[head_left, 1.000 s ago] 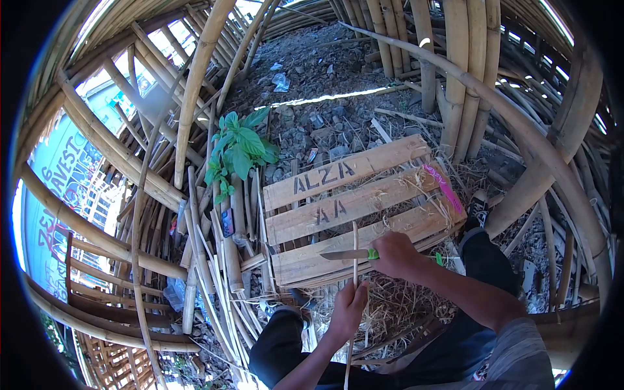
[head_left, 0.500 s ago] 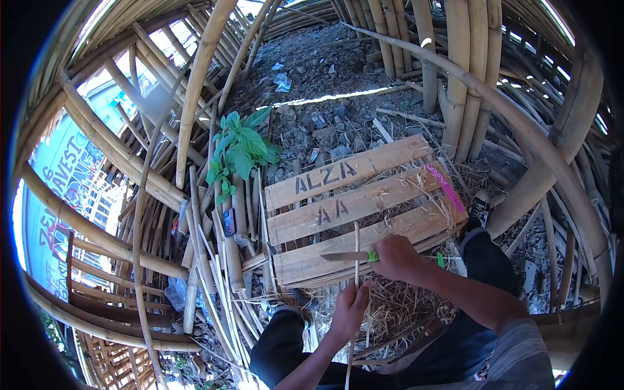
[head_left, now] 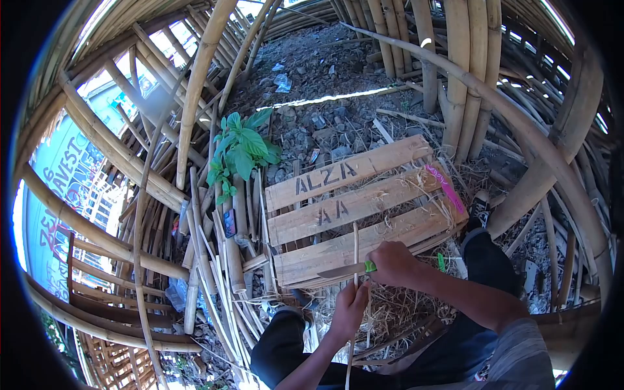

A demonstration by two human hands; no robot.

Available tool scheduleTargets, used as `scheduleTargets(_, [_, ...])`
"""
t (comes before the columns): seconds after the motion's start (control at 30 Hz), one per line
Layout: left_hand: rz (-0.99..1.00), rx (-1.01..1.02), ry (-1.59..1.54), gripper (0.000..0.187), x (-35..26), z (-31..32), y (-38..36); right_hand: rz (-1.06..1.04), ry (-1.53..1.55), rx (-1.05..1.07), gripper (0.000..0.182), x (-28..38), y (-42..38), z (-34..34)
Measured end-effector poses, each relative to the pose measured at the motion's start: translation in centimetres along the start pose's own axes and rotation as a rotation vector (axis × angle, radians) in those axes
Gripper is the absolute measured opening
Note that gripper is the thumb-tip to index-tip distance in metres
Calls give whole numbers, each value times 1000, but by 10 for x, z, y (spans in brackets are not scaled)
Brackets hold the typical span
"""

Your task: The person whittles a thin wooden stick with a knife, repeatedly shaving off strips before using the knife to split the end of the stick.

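A thin pale bamboo strip [head_left: 355,250] stands lengthwise over the lower edge of a wooden slatted crate [head_left: 351,208] marked "ALZA" and "AA". My left hand [head_left: 349,309] is closed round the strip below the crate's edge. In my right hand [head_left: 392,262] is the green handle of a knife [head_left: 343,270], its blade pointing left and lying across the strip just above my left hand. Curled shavings are scattered over the crate's right side, beside a pink mark.
Bamboo poles [head_left: 198,91] frame the left side, and more poles [head_left: 478,78] stand at the right. Split strips [head_left: 214,286] lie left of the crate, near a leafy plant [head_left: 242,146]. Straw [head_left: 396,312] covers the ground between my legs.
My right hand and the knife have moved down along the strip, closer to my left hand. My left hand has stayed in about the same place.
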State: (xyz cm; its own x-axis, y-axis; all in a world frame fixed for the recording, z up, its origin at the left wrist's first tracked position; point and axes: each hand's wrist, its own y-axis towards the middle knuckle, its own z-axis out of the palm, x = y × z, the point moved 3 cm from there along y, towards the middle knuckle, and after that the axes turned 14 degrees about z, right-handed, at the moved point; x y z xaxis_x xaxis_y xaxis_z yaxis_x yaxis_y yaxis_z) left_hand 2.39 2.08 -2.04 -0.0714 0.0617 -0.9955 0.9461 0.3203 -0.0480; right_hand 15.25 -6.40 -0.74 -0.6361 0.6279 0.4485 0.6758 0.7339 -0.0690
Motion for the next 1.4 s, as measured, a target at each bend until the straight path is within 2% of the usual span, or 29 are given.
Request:
scheduleTargets(0.33, [-6, 4, 25, 29, 2, 0, -1, 80, 78, 28, 21, -2, 2, 5])
scheduleTargets(0.43, [-8, 1, 11, 28, 1, 0, -1, -4, 46, 25, 21, 3, 0, 1])
scheduleTargets(0.73, [68, 18, 88, 26, 2, 0, 1, 78, 0, -111, 23, -10, 7, -4])
scheduleTargets(0.93, [25, 12, 27, 26, 4, -1, -1, 76, 68, -11, 23, 1, -1, 2])
scheduleTargets(1.0, [29, 13, 61, 26, 3, -2, 0, 10, 41, 35, 22, 7, -3, 2])
scheduleTargets(1.4, [29, 26, 130, 26, 5, -2, 1, 4, 42, -18, 21, 2, -1, 4])
